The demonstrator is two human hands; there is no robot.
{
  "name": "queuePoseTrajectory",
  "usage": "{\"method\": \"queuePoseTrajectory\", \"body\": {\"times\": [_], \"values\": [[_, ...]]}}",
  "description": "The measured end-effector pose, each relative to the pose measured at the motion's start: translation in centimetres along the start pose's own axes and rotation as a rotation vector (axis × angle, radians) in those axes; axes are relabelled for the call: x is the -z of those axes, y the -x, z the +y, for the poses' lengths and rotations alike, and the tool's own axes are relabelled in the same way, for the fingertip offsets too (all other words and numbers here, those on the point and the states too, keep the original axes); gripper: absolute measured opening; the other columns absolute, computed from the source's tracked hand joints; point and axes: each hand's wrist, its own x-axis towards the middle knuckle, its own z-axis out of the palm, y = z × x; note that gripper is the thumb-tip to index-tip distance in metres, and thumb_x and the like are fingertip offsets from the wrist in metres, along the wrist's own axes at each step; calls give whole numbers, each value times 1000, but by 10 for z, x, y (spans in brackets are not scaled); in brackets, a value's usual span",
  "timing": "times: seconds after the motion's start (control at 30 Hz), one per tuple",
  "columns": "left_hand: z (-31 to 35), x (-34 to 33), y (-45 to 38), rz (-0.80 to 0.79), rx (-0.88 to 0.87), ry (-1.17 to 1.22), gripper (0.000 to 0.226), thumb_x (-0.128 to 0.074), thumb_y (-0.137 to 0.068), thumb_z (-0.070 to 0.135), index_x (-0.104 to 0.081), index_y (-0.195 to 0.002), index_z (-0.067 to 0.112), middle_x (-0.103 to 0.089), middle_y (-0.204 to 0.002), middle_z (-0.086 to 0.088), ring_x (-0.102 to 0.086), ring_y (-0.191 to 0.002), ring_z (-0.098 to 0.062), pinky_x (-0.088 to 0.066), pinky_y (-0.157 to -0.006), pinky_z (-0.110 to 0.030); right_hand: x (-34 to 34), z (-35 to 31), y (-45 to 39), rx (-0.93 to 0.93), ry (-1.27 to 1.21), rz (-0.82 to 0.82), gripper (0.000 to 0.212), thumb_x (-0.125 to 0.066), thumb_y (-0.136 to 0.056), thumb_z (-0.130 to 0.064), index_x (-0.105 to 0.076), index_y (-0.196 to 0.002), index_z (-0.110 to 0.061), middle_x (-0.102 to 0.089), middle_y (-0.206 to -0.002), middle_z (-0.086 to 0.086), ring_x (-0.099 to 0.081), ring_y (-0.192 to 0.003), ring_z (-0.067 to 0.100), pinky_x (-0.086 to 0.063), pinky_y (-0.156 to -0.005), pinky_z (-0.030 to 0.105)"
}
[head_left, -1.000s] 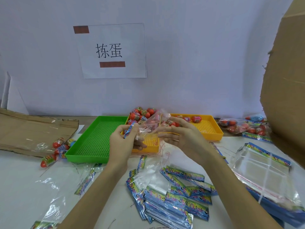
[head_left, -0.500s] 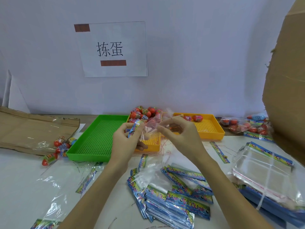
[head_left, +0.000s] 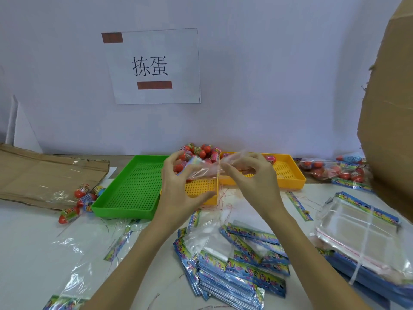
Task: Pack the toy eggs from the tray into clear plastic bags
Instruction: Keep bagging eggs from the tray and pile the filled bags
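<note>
Evidently we pinched the clear plastic bag (head_left: pixel 206 170), flimsy and slippery, between our left hand (head_left: pixel 178 186) and right hand (head_left: pixel 248 175), eggs (head_left: pixel 201 152) heaped at twelve o'clock.

Both hands, left hand (head_left: pixel 178 182) and right hand (head_left: pixel 250 175), pinch one clear plastic bag (head_left: pixel 204 170) above the yellow tray (head_left: pixel 290 179). Toy eggs (head_left: pixel 202 151) heaped behind. Green tray (head_left: pixel 134 184) alongside, left.
</note>
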Motion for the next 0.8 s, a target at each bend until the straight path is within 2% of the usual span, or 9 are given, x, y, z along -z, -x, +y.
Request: {"method": "queuePoseTrajectory", "body": {"times": [0.1,0.2,0.27,0.37,0.47,0.53,0.6,0.7,0.8], "values": [[2,1,0,72,-75,8,14,-84,-86,34,-79,-94,23,-66,-125,7,-62,-118,-14,-51,-100,-48,2,-1,-1,-62,-100,32,27,-74,-89,-49,-79,-79,-24,-71,-92,-1,-64,-88,6,-47,-79,17],[3,3,0,-8,46,188,9,-77,-95,30,-78,-89,24,-78,-87,10,-73,-77,-18,-58,-76,-53,5,-4,-2,-43,-74,44,34,-62,-90,-58,-77,-74,-32,-70,-88,-4,-62,-93,4,-44,-80,13],[4,4,0,-50,101,271,10,-74,-99,27,-78,-90,23,-79,-78,7,-71,-62,-31,-59,-64,-54,6,-5,-1,13,-62,52,34,-59,-92,-56,-77,-74,-33,-68,-87,-8,-63,-95,7,-45,-84,21],[5,6,-2,-92,142,307,16,-71,-100,28,-80,-88,23,-79,-76,4,-67,-74,-42,-58,-67,-46,7,-4,-1,103,-33,37,39,-62,-93,-50,-82,-78,-20,-68,-89,-10,-64,-97,12,-48,-89,28],[1,10,-5,-180,197,383,15,-73,-99,27,-81,-87,21,-79,-77,-1,-73,-80,-20,-57,-75,-27,11,-2,-3,116,-50,-29,30,-71,-92,-43,-83,-83,-17,-70,-96,-7,-64,-100,10,-49,-88,27],[-1,13,-6,-230,234,415,9,-78,-96,27,-80,-89,22,-79,-80,-4,-71,-77,-16,-58,-72,-32,13,0,-5,121,-33,-93,19,-77,-90,-37,-83,-90,-19,-70,-102,-7,-63,-104,10,-47,-87,21],[-4,15,-6,-256,274,459,4,-81,-93,26,-81,-91,23,-79,-81,-8,-71,-76,-17,-59,-71,-36,14,2,-6,114,-29,-150,13,-80,-88,-31,-82,-93,-19,-72,-103,-7,-64,-106,10,-51,-88,24],[-7,16,-7,-261,288,456,3,-82,-91,27,-81,-92,25,-77,-81,-9,-73,-77,-23,-60,-78,-44,15,2,-5,69,-109,-256,9,-79,-90,-24,-81,-96,-18,-77,-93,-6,-72,-91,11,-60,-84,33],[-7,15,-6,-251,289,474,8,-84,-89,28,-81,-95,25,-75,-77,-7,-73,-75,-23,-61,-76,-43,15,3,-5,16,-123,-366,13,-77,-92,-31,-81,-102,-25,-75,-89,-7,-68,-77,4,-57,-69,22]]}}
